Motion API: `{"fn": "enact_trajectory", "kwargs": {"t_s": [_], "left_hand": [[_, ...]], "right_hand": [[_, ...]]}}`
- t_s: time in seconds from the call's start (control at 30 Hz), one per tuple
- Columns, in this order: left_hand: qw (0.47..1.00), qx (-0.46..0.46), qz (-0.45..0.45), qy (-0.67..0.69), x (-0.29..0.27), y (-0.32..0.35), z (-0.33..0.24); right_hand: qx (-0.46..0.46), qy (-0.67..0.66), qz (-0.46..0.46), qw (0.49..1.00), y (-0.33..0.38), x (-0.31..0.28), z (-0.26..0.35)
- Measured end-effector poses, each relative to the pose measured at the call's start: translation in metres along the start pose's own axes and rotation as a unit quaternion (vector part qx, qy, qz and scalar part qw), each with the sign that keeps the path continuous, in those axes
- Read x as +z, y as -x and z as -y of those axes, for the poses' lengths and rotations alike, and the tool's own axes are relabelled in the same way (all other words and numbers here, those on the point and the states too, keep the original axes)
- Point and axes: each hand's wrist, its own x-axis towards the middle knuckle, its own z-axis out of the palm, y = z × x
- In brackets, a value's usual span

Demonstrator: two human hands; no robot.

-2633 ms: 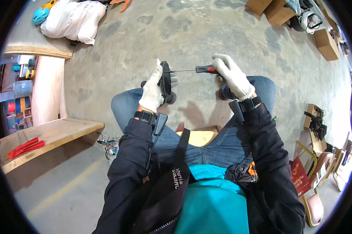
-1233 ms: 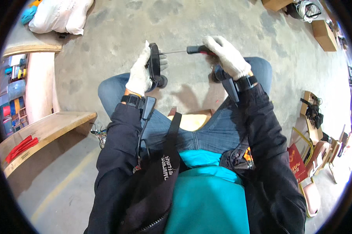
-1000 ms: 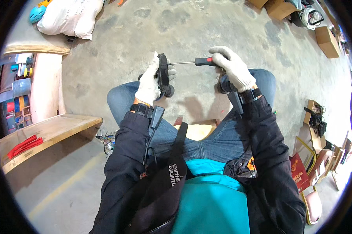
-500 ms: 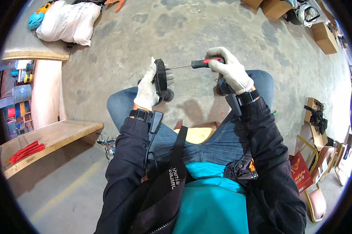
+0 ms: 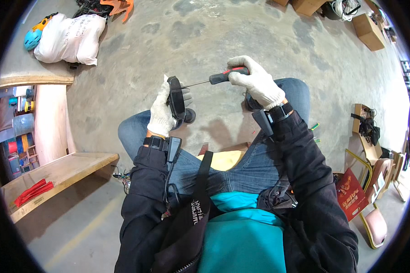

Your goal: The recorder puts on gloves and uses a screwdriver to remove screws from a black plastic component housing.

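Note:
In a white knit glove, my left hand (image 5: 161,111) grips a black oblong device (image 5: 176,97), held on edge above my left knee. Its kind does not show clearly. My right hand (image 5: 256,83), gloved too, is closed round the black and red handle of a screwdriver (image 5: 219,78). The thin metal shaft points left, and its tip meets the side of the black device. Whether a screw sits under the tip is too small to see. Some fingers of my left hand show behind the device.
At the left stands a wooden bench (image 5: 73,169) with red cloth strips (image 5: 33,192) on it. A white sack (image 5: 70,40) and a blue helmet (image 5: 32,40) lie farther off. Cardboard boxes (image 5: 367,32) are at the back right. A pink-seated chair (image 5: 376,226) and red bag (image 5: 351,194) stand at right.
Both hands, with the device and screwdriver, appear slightly farther left as the whole view shifts. The screwdriver now slants more, its handle higher than its tip. Both grips stay the same.

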Motion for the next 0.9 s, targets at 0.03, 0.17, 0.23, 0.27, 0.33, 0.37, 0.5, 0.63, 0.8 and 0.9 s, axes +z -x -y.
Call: {"fn": "enact_trajectory", "kwargs": {"t_s": [0.03, 0.17, 0.23, 0.27, 0.33, 0.37, 0.5, 0.63, 0.8, 0.9], "left_hand": [[1.000, -0.003, -0.002, -0.003, 0.000, 0.000, 0.000], [1.000, -0.014, -0.001, 0.007, -0.005, -0.001, -0.001], [1.000, -0.012, 0.000, 0.025, -0.004, -0.001, -0.002], [1.000, -0.013, 0.001, 0.025, -0.006, -0.001, -0.001], [1.000, -0.001, 0.018, 0.024, -0.010, -0.002, 0.001], [1.000, -0.001, 0.020, 0.023, -0.010, -0.003, 0.001], [0.999, -0.006, 0.029, 0.023, -0.008, -0.005, 0.003], [1.000, -0.015, 0.003, 0.019, -0.009, -0.003, 0.001], [1.000, -0.007, 0.007, 0.021, -0.008, -0.003, 0.002], [1.000, -0.009, 0.013, 0.020, -0.007, -0.003, 0.003]], "right_hand": [[-0.041, 0.007, 0.001, 0.999, -0.002, 0.001, 0.005], [0.104, -0.087, -0.003, 0.991, 0.004, 0.005, 0.021], [0.210, -0.072, 0.083, 0.971, -0.003, -0.001, 0.018], [0.189, -0.066, 0.088, 0.976, 0.000, -0.003, 0.022], [0.148, -0.061, 0.064, 0.985, 0.001, 0.001, 0.020], [0.107, -0.056, 0.041, 0.992, 0.002, 0.001, 0.018], [0.004, 0.010, -0.022, 1.000, 0.002, 0.001, 0.001], [0.107, -0.050, 0.011, 0.993, 0.006, 0.002, 0.026], [0.184, -0.061, 0.094, 0.977, 0.001, -0.007, 0.025], [0.079, -0.056, 0.009, 0.995, 0.005, -0.001, 0.020]]}}
